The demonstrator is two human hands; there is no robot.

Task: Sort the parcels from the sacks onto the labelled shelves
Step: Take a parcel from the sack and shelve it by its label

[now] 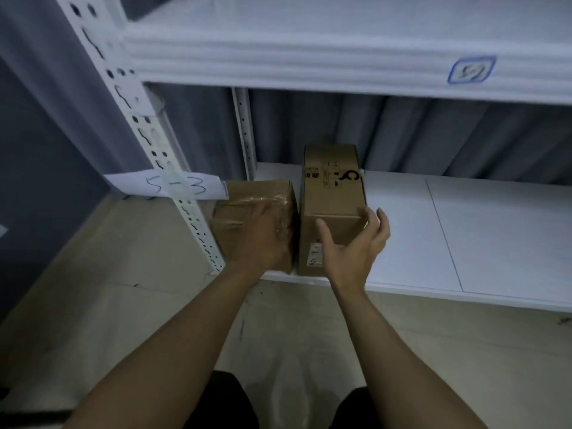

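Parcels number two (both brown cardboard), touching on the lower shelf [464, 230]: taped parcel [247, 209] under the flat, open left grip [263, 239]; taller parcel [332, 193] just left of the spread, empty right grip [356, 243].

Open room runs along the shelf [464, 230] right of the tall box [332, 196]. Left of it, the small box [247, 199] fills the gap to the post [145, 131]. The upper shelf [309, 63] limits height above.

Matt cardboard parcels [332, 193], glossy tape [263, 201]
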